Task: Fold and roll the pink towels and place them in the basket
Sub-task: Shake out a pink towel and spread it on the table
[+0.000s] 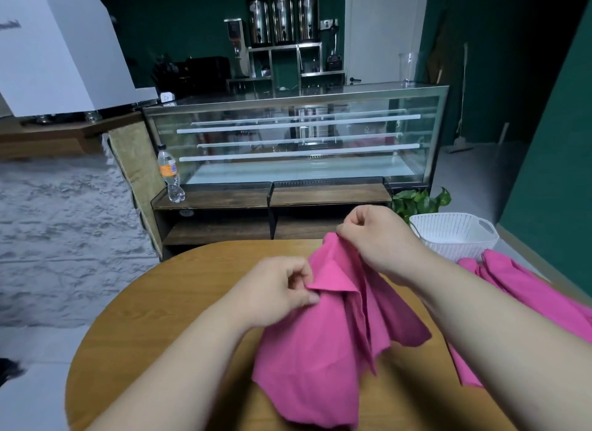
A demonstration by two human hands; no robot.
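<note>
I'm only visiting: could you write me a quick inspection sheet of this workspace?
Surface: round wooden table, partly covered by cloth.
Job's things: one pink towel held over the table; more pink towels heaped at right; white basket beyond them, no towel seen inside.
Clutter: nothing seen.
Hands: left hand and right hand each pinch the held towel's edge.
Cables: nothing seen.
Surroundings: glass display case, plastic bottle, leafy plant, steel urns.

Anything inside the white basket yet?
No towel shows in the white basket: only its bare white inner floor. Its near wall hides the front of the floor. Spare pink towels lie outside, beside it.
</note>
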